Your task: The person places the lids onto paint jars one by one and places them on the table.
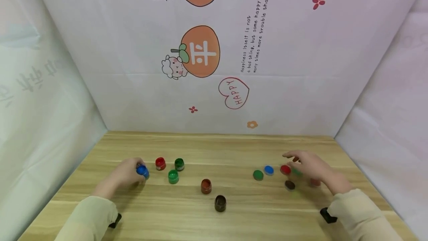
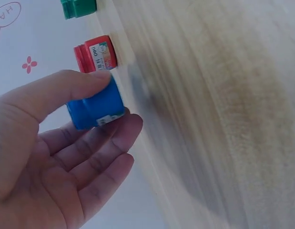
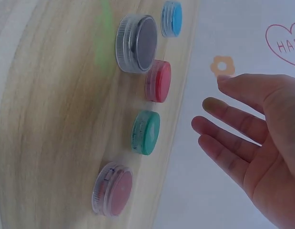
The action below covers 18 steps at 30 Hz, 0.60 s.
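My left hand (image 1: 127,173) pinches a small blue paint jar (image 2: 97,107) between thumb and fingers, at the left of the table. A red paint jar (image 1: 160,164) stands just beyond it, its label showing in the left wrist view. At the right, my right hand (image 1: 309,164) hovers over the round lids with fingers apart and nothing held. Around and below it lie a red lid (image 3: 159,81), a green lid (image 3: 146,132), a dark brown lid (image 1: 289,185) and a reddish-brown lid (image 3: 116,190), the last partly hidden by the wrist in the head view.
Near the red jar stand a dark green jar (image 1: 179,164) and a lighter green jar (image 1: 173,176), both uncapped. A rust-brown jar (image 1: 206,186) and a dark brown jar (image 1: 220,203) are mid-table. Another green lid (image 1: 258,175) and a blue lid (image 1: 269,170) lie right of centre. Printed sheets enclose the table.
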Available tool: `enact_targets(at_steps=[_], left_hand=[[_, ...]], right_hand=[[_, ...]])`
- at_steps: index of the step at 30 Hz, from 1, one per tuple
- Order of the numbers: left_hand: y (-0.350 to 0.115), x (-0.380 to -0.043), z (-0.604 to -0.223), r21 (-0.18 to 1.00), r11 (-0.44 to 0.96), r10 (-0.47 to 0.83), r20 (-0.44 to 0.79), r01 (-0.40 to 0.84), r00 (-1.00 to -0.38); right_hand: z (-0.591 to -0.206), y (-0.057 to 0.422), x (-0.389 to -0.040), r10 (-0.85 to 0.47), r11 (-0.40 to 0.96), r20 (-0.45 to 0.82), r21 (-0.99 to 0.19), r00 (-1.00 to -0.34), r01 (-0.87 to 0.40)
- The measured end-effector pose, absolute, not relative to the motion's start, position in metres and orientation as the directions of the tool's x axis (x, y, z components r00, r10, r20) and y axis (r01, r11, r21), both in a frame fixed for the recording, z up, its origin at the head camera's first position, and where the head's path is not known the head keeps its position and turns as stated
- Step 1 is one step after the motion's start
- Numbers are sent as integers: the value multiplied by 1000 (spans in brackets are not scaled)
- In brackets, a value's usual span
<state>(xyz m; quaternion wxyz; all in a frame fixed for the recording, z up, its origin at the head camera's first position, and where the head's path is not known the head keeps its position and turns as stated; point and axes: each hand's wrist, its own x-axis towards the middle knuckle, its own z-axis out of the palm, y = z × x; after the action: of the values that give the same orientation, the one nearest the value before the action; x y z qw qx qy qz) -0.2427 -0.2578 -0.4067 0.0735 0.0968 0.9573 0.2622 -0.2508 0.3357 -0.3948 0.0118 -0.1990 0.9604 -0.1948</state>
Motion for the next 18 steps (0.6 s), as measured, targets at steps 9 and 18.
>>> enact_targets(at_steps=[9, 18], left_hand=[[-255, -238, -401, 625, 772, 187, -42, 120, -982], [-245, -238, -397, 688, 714, 167, 12, 129, -986]], right_hand=[[-405, 321, -257, -454, 811, 55, -389, -889, -438], [-409, 303, -257, -449, 801, 35, -427, -893, -420]])
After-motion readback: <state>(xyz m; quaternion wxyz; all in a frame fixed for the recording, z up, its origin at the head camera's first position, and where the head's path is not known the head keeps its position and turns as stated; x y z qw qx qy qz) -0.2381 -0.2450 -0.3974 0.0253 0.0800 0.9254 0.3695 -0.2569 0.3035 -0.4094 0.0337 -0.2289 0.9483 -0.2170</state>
